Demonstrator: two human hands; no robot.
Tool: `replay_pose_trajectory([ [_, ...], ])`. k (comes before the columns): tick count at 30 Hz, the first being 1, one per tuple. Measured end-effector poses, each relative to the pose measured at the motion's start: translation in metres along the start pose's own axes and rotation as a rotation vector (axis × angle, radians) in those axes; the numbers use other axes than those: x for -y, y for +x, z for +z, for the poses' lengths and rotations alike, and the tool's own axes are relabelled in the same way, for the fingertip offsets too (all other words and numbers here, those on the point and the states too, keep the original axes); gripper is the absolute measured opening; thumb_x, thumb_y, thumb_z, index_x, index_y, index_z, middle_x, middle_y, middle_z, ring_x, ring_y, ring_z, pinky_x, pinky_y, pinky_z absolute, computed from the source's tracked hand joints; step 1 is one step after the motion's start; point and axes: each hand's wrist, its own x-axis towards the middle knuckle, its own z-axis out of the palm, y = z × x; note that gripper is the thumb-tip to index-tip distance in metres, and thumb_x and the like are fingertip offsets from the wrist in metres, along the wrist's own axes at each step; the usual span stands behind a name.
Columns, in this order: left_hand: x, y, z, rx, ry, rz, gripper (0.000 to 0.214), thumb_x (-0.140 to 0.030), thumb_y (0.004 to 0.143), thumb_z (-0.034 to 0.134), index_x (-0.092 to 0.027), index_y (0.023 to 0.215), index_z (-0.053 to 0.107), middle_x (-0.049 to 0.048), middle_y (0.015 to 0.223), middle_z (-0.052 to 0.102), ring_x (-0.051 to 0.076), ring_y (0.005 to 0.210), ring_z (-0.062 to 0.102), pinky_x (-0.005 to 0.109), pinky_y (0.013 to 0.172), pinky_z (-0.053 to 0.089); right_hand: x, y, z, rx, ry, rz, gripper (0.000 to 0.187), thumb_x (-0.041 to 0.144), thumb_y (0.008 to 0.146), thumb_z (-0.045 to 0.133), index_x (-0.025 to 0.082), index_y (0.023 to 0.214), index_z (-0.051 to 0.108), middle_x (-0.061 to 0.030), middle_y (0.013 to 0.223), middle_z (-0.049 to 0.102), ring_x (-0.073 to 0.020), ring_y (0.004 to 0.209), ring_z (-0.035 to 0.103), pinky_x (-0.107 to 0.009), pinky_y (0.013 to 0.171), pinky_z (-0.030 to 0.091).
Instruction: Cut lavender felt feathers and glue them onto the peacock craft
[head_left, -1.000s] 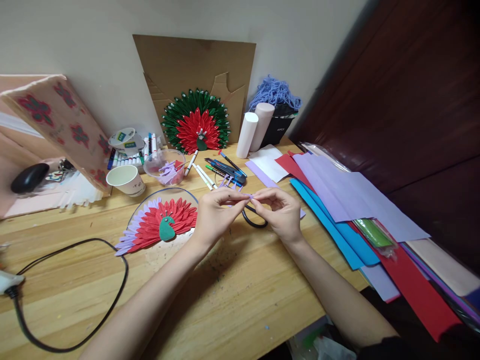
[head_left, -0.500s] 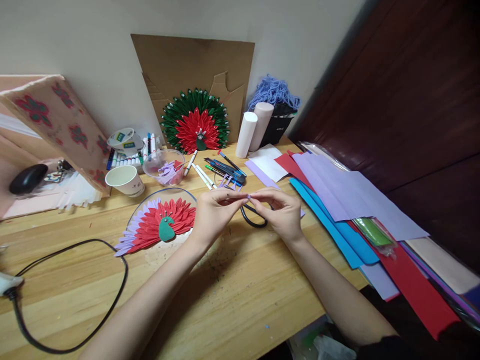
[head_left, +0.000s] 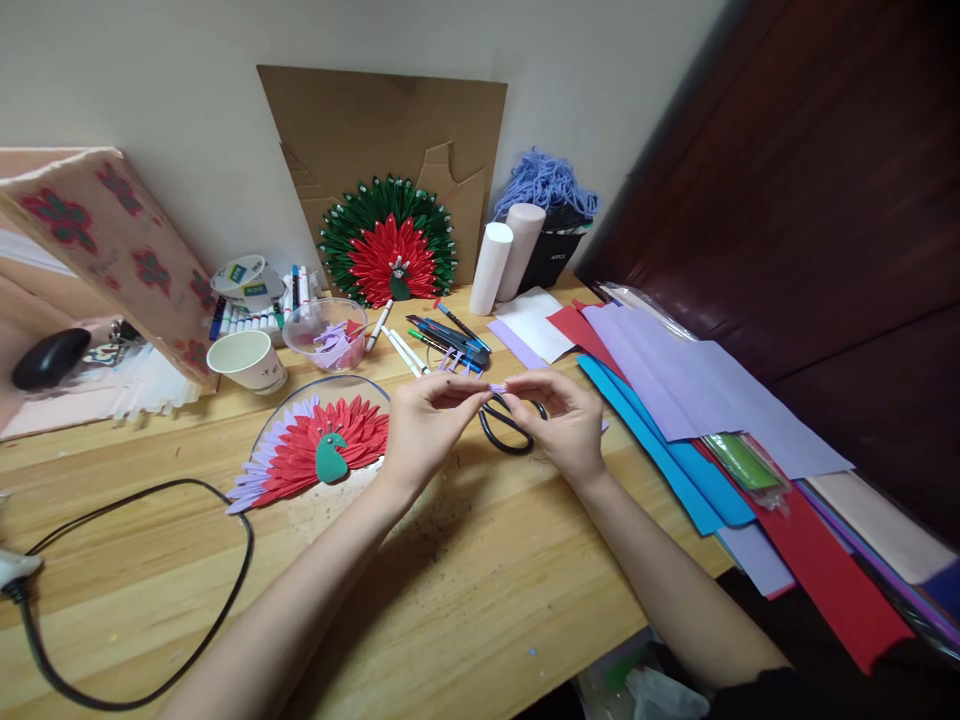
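Note:
Between the fingertips of both hands is a small strip of purple paper [head_left: 497, 388]. My left hand [head_left: 435, 425] pinches its left end, and my right hand [head_left: 559, 420] pinches the right end. Just under the fingers lie scissors with black handles [head_left: 506, 447], their blades hidden by the hands. Purple paper scraps [head_left: 459, 364] rest behind my left fingers. To the left is a peacock fan [head_left: 307, 445] with red and purple paper feathers and a green body, its right edge covered by my left hand.
A green and red peacock [head_left: 394, 245] leans on cardboard [head_left: 375, 120] at the back. A paper cup [head_left: 251, 362], a clear bowl [head_left: 330, 340] of paper pieces and a black cable [head_left: 247, 560] are on the left. Coloured paper sheets [head_left: 660, 390] pile on the right.
The fingertips have parted slightly, and more of the purple strip shows between them. Both hands otherwise keep their place, and the view has shifted a little.

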Motion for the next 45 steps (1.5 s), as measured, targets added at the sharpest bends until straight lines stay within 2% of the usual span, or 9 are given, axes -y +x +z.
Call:
replay_pose_trajectory([
  [5, -0.001, -0.001, 0.003, 0.002, -0.036, -0.033, 0.013, -0.025, 0.069, 0.071, -0.015, 0.077, 0.072, 0.0059, 0.078, 0.072, 0.015, 0.071, 0.067, 0.026, 0.070, 0.055, 0.002, 0.000, -0.001, 0.047, 0.002, 0.001, 0.009, 0.021, 0.075, 0.067, 0.021, 0.084, 0.067, -0.0030, 0.083, 0.068, -0.0160, 0.079, 0.065, -0.031, 0.074, 0.056],
  [10, -0.001, -0.001, 0.002, 0.034, -0.002, -0.012, 0.012, -0.024, 0.070, 0.070, -0.015, 0.078, 0.072, 0.0062, 0.079, 0.072, 0.015, 0.072, 0.067, 0.025, 0.069, 0.055, 0.002, 0.001, -0.002, 0.037, -0.021, -0.029, 0.006, 0.018, 0.075, 0.066, 0.021, 0.080, 0.068, -0.0030, 0.080, 0.068, -0.0159, 0.077, 0.064, -0.030, 0.072, 0.055],
  [18, 0.002, 0.000, -0.003, 0.040, 0.207, 0.202, 0.008, -0.022, 0.075, 0.067, -0.015, 0.078, 0.070, 0.0051, 0.076, 0.070, 0.014, 0.068, 0.065, 0.025, 0.065, 0.054, 0.001, 0.000, -0.002, 0.033, -0.003, -0.042, 0.010, 0.013, 0.073, 0.066, 0.019, 0.080, 0.069, -0.0029, 0.079, 0.068, -0.0151, 0.076, 0.064, -0.029, 0.070, 0.055],
  [26, 0.001, 0.001, -0.008, 0.077, 0.367, 0.323, 0.005, -0.019, 0.078, 0.064, -0.015, 0.076, 0.065, 0.0049, 0.074, 0.067, 0.013, 0.067, 0.062, 0.025, 0.064, 0.052, 0.001, 0.000, -0.002, 0.041, 0.016, -0.029, 0.013, 0.011, 0.073, 0.067, 0.020, 0.081, 0.069, -0.0020, 0.079, 0.068, -0.0145, 0.075, 0.064, -0.028, 0.069, 0.055],
  [33, 0.001, 0.001, -0.009, 0.099, 0.411, 0.413, 0.003, -0.018, 0.079, 0.062, -0.015, 0.079, 0.064, 0.0049, 0.075, 0.068, 0.014, 0.069, 0.062, 0.026, 0.065, 0.052, 0.006, 0.003, -0.009, 0.080, -0.160, -0.182, 0.019, 0.008, 0.072, 0.067, 0.022, 0.085, 0.069, -0.0018, 0.080, 0.069, -0.0150, 0.075, 0.064, -0.030, 0.071, 0.052],
  [36, -0.001, 0.000, -0.008, 0.099, 0.356, 0.370, 0.004, -0.018, 0.078, 0.063, -0.015, 0.080, 0.065, 0.0047, 0.076, 0.069, 0.013, 0.068, 0.064, 0.025, 0.066, 0.054, 0.006, 0.004, -0.011, 0.095, -0.182, -0.232, 0.019, 0.007, 0.072, 0.067, 0.022, 0.084, 0.069, -0.0019, 0.080, 0.068, -0.0154, 0.075, 0.064, -0.030, 0.071, 0.052],
  [42, -0.002, 0.001, -0.006, 0.169, 0.097, 0.090, 0.011, -0.025, 0.073, 0.068, -0.014, 0.073, 0.066, 0.0051, 0.074, 0.071, 0.014, 0.066, 0.067, 0.024, 0.063, 0.057, 0.006, 0.006, -0.014, 0.155, -0.201, -0.266, 0.017, 0.009, 0.073, 0.066, 0.022, 0.083, 0.068, -0.0021, 0.080, 0.068, -0.0159, 0.077, 0.064, -0.030, 0.071, 0.052],
  [45, -0.002, 0.003, -0.007, 0.187, 0.065, 0.053, 0.015, -0.026, 0.071, 0.071, -0.013, 0.070, 0.065, 0.0060, 0.074, 0.071, 0.014, 0.067, 0.067, 0.024, 0.065, 0.057, 0.007, 0.007, -0.014, 0.179, -0.206, -0.260, 0.016, 0.010, 0.074, 0.065, 0.022, 0.083, 0.068, -0.0018, 0.080, 0.068, -0.0155, 0.075, 0.064, -0.030, 0.071, 0.052],
])
